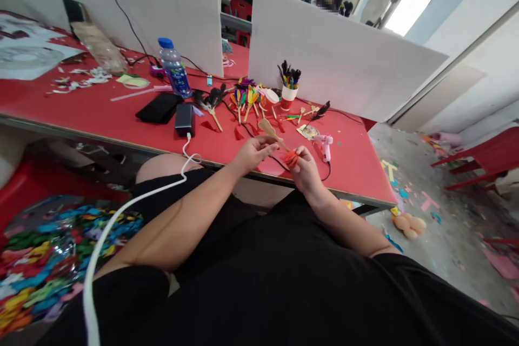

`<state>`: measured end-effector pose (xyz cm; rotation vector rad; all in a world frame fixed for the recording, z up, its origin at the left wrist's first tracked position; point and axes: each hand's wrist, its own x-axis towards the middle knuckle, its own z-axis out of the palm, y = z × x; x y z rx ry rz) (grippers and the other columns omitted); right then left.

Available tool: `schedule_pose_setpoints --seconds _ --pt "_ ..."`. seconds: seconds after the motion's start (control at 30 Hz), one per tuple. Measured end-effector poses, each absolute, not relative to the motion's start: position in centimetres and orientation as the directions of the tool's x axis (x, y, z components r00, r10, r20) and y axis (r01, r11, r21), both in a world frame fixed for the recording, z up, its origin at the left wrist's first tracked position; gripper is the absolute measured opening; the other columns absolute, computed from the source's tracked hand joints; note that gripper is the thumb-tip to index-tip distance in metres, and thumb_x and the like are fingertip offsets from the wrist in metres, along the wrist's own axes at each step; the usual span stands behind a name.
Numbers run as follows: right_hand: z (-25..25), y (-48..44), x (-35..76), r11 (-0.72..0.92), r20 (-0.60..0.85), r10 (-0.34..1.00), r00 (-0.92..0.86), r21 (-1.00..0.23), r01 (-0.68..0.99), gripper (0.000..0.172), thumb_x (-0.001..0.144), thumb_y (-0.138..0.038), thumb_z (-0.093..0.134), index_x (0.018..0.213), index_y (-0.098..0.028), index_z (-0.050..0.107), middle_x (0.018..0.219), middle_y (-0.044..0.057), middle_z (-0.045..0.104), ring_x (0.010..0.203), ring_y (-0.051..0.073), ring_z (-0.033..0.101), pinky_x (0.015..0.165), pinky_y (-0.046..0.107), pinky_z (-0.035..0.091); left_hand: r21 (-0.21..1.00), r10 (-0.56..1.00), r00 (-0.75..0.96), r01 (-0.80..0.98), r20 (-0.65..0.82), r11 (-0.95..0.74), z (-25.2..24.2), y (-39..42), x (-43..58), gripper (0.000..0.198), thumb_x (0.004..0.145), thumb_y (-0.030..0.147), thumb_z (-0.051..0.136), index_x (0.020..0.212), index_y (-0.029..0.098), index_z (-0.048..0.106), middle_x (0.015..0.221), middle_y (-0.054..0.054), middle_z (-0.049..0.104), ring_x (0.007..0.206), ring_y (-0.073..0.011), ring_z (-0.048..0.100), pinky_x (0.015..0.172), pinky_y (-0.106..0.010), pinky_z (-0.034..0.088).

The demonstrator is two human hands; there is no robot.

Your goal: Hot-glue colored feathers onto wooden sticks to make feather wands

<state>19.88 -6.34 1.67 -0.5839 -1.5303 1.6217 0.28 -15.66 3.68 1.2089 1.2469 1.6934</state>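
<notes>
Over the table's front edge, my left hand (253, 154) is closed, its fingertips pinching at the handle of a small wooden spoon (266, 127). The spoon is tilted, its bowl pointing up and away to the left. At the lower end of its handle is a bundle of red-orange yarn (291, 159), with the fingers of my right hand (306, 171) closed around it. Part of the handle is hidden by the fingers and yarn. A pink glue gun (324, 146) stands on the table just right of my right hand.
Behind the hands lie feathered sticks (250, 100), a tipped paper cup (269, 99) and an upright cup of feathers (288, 96). Further left are a blue-capped bottle (175, 70), a power bank (185, 120) with a white cable (150, 193), and a black pouch (159, 108). White partitions (324, 54) stand behind.
</notes>
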Motion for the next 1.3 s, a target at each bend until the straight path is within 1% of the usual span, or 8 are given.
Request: schedule_pose_setpoints --seconds 0.1,0.27,0.43,0.6,0.8,0.93,1.17,1.3 --pt "-0.7 -8.9 20.0 -0.002 0.133 0.768 -0.626 -0.977 -0.211 0.055 0.076 -0.053 0.094 0.093 -0.031 0.047 0.085 -0.001 0.063 0.072 0.023 0.06 0.069 0.038 0.056 0.952 0.884 -0.387 -0.047 0.262 -0.302 2.9 -15.8 1.0 0.06 0.075 0.075 0.108 0.088 0.019 0.09 0.078 -0.008 0.08 0.065 -0.0139 0.06 0.057 -0.027 0.046" --pt "-2.3 -10.3 20.7 0.012 0.138 0.732 -0.667 -0.982 -0.191 0.06 0.082 -0.061 0.104 0.097 -0.029 0.056 0.087 -0.003 0.063 0.079 0.02 0.064 0.081 0.036 0.058 0.962 0.898 -0.415 -0.156 0.142 -0.224 2.6 -16.2 0.6 0.051 0.075 0.059 0.108 0.095 0.017 0.087 0.086 -0.006 0.082 0.061 -0.0087 0.053 0.05 -0.022 0.035" --pt "-1.9 -10.1 22.4 0.604 0.644 0.358 -0.676 -0.712 -0.359 0.021 0.102 -0.03 0.083 0.116 -0.026 0.069 0.117 0.009 0.071 0.105 0.026 0.07 0.09 0.04 0.059 0.93 0.93 -0.366 -0.327 0.038 -0.167 3.1 -16.3 0.4 0.037 0.081 0.041 0.1 0.095 0.02 0.073 0.084 0.001 0.074 0.056 -0.0052 0.041 0.05 -0.019 0.03" --pt "-1.6 -9.7 24.1 0.679 0.725 0.079 -0.684 -0.542 -0.496 0.033 0.094 -0.018 0.071 0.126 -0.026 0.07 0.119 0.011 0.073 0.101 0.028 0.07 0.076 0.038 0.054 0.87 0.964 -0.265 -0.477 -0.006 -0.126 3.5 -16.7 1.0 0.036 0.103 0.044 0.094 0.094 0.021 0.068 0.067 0.008 0.047 0.058 -0.0095 0.044 0.056 -0.018 0.044" --pt "-2.4 -10.1 24.1 0.7 0.673 0.308 -0.672 -0.639 -0.318 0.011 0.102 -0.015 0.069 0.106 -0.026 0.068 0.095 0.003 0.068 0.074 0.019 0.053 0.07 0.036 0.047 0.816 0.983 -0.127 -0.577 -0.129 0.033 4.0 -17.5 1.6 0.059 0.108 0.071 0.091 0.094 0.025 0.056 0.065 0.013 0.035 0.048 -0.0065 0.025 0.045 -0.016 0.018" --pt "-2.8 -9.6 23.8 0.638 0.578 0.443 -0.685 -0.74 -0.212 0.004 0.1 -0.026 0.073 0.099 -0.025 0.069 0.09 0.002 0.066 0.071 0.018 0.053 0.07 0.036 0.047 0.799 0.976 -0.159 -0.6 -0.15 0.025 4.3 -17.7 1.8 0.058 0.11 0.074 0.087 0.1 0.026 0.056 0.069 0.012 0.044 0.045 -0.0049 0.025 0.045 -0.015 0.017" --pt "-2.8 -7.3 23.1 0.565 0.447 0.539 -0.714 -0.821 -0.088 0.014 0.101 -0.037 0.076 0.096 -0.024 0.071 0.079 0.0 0.067 0.065 0.016 0.052 0.065 0.033 0.042 0.843 0.973 -0.203 -0.537 -0.112 -0.015 3.6 -17.4 1.6 0.058 0.119 0.079 0.068 0.098 0.025 0.061 0.066 0.009 0.046 0.043 -0.0064 0.028 0.044 -0.018 0.022" --pt "-1.7 -5.4 20.8 0.385 0.366 0.61 -0.702 -0.912 -0.141 0.042 0.101 -0.064 0.085 0.104 -0.025 0.071 0.087 0.0 0.069 0.073 0.017 0.056 0.067 0.032 0.046 0.904 0.979 -0.201 -0.42 -0.014 -0.074 2.0 -17.0 1.9 0.061 0.116 0.084 0.066 0.102 0.024 0.066 0.066 0.009 0.046 0.046 -0.0081 0.03 0.046 -0.02 0.025"
